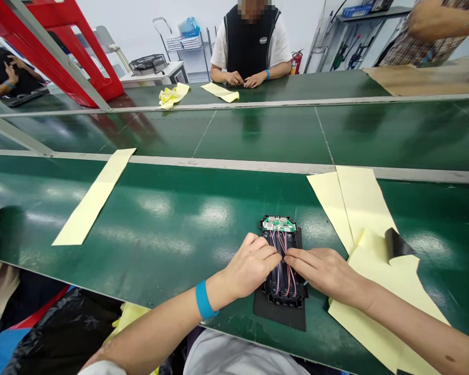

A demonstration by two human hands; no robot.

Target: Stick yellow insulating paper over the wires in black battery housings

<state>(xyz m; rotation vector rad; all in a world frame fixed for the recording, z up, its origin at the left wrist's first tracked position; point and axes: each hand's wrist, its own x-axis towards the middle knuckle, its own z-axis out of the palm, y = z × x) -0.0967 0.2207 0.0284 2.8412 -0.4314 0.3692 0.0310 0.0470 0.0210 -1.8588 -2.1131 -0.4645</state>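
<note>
The middle of the case (282, 281) is being hidden by the left hand (254, 264) and the right hand (329, 269); the fingertips are being lost against dark plastic and pinkish wires (289, 284), so whether anything is being grasped or merely pressed cannot be told; the right forearm is being cut off by the edge of the view, and the yellow sheets (383, 281) are being partly covered by it.

The case is being reached from both sides, directly under the fingers, the left ones being bent and the right ones being held straighter; its near part is being left exposed, as is the green board (280, 224) at its far end; a dark pad (279, 316) is being partly covered by the case on the desk (160, 265); beyond, whatever is being handled by a co-worker (252, 47) cannot be made out.
</note>
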